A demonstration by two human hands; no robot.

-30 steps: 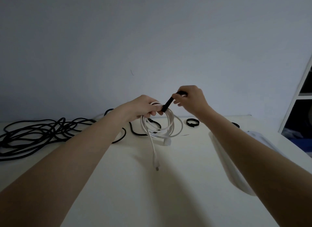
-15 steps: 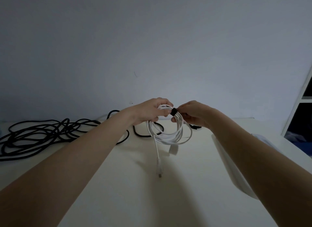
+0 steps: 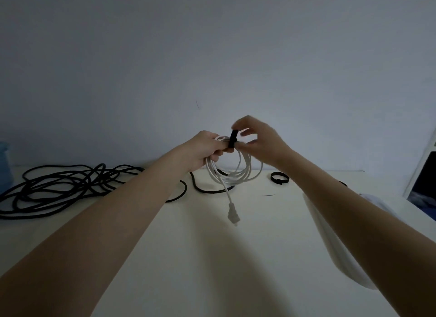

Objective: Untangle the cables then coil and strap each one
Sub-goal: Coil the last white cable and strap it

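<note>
Head view: both bare forearms reach out over a pale table [image 3: 212,257] toward a plain wall. The left hand [image 3: 203,151] grips the top of a coiled white cable [image 3: 232,172], fingers curled round the bundled loops, holding the coil above the far middle of the table. A black strap [image 3: 232,139] wraps the top of the coil just beside the left thumb, one end standing upright. The right hand [image 3: 259,139] meets the strap from the right; its lower fingers touch the strap where it crosses the loops, while the upper fingers are bent and slightly apart above the strap's free end. Whether they pinch that end cannot be told. A white plug [image 3: 233,214] hangs from the coil on a short tail, low over the table surface. A tangled black cable [image 3: 59,189] lies on the far left of the table, one run passing behind the white coil. A second strap, looped [image 3: 279,177], lies on the table right of the coil. A white object [image 3: 342,257] lies beneath the right forearm.
</note>
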